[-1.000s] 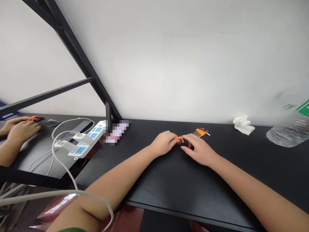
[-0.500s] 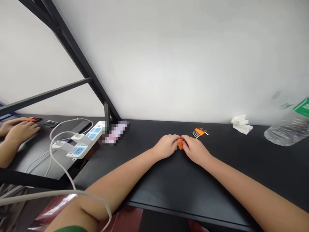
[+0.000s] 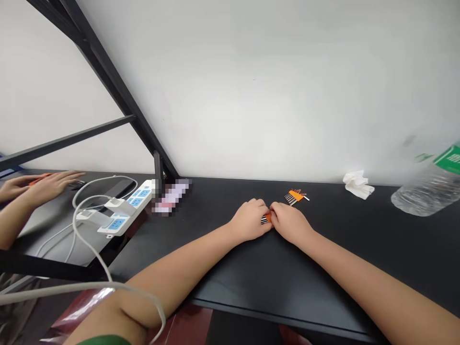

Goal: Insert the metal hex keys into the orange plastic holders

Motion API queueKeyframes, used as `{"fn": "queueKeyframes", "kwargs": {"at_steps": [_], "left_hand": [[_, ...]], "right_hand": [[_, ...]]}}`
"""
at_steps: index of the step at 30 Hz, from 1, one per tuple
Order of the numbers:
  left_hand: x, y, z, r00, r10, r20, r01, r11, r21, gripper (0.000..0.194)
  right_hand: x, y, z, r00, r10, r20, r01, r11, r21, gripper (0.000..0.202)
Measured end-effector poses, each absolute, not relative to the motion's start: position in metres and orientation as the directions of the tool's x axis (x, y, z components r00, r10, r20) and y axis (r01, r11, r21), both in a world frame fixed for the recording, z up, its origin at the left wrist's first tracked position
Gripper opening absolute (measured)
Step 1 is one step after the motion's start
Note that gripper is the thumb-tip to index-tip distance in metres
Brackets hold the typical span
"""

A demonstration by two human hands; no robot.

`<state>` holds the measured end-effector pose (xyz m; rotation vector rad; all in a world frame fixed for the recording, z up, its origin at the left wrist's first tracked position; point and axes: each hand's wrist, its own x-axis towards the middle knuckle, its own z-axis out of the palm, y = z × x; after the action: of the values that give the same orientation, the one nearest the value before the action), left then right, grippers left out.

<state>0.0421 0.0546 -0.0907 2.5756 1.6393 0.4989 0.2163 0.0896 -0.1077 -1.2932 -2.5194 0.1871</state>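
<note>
Between my two hands is an orange hex key holder point(image 3: 268, 217) with several thin metal keys poking out toward the left. My left hand point(image 3: 250, 220) curls around its left side, fingers over the top and thumb below. At its right end, my right hand point(image 3: 291, 223) pinches it with bent fingers; most of the holder is hidden by both hands. A little behind my right hand, a second orange holder point(image 3: 296, 195) with several dark keys lies on the black table point(image 3: 244, 268). One light key end sticks out to its right.
Crumpled tissue point(image 3: 358, 184) and a clear plastic bottle point(image 3: 424, 191) lie at the right. On the left stand a black metal frame point(image 3: 118, 91), a white power strip point(image 3: 124, 215) with cables, and a blurred-out flat item point(image 3: 172, 195). A co-worker's hands point(image 3: 46, 187) are at far left.
My left hand's fingers have come further over the orange holder, so less of it shows. The co-worker's nearer hand has moved right. The second holder stays put.
</note>
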Motion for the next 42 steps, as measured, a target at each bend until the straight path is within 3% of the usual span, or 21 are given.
{"fn": "queueKeyframes", "kwargs": {"at_steps": [8, 18, 28, 36, 42], "left_hand": [[0.043, 0.05, -0.087, 0.372, 0.899, 0.231, 0.889, -0.417, 0.188, 0.027], [0.041, 0.05, -0.088, 0.338, 0.911, 0.236, 0.907, -0.382, 0.176, 0.026], [0.017, 0.058, -0.086, 0.335, 0.908, 0.253, 0.907, -0.383, 0.176, 0.03], [0.011, 0.063, -0.088, 0.331, 0.908, 0.258, 0.904, -0.383, 0.189, 0.03], [0.01, 0.064, -0.087, 0.337, 0.909, 0.244, 0.902, -0.386, 0.192, 0.032]], "right_hand": [[0.225, 0.097, -0.114, -0.606, 0.778, 0.168, 0.789, 0.615, 0.001, 0.009], [0.244, 0.102, -0.117, -0.576, 0.793, 0.198, 0.816, 0.573, 0.075, 0.014], [0.267, 0.111, -0.112, -0.496, 0.832, 0.247, 0.85, 0.524, -0.056, 0.021], [0.274, 0.109, -0.095, -0.452, 0.88, 0.145, 0.866, 0.472, -0.165, 0.021], [0.283, 0.113, -0.098, -0.548, 0.825, 0.141, 0.797, 0.566, -0.211, 0.033]]}}
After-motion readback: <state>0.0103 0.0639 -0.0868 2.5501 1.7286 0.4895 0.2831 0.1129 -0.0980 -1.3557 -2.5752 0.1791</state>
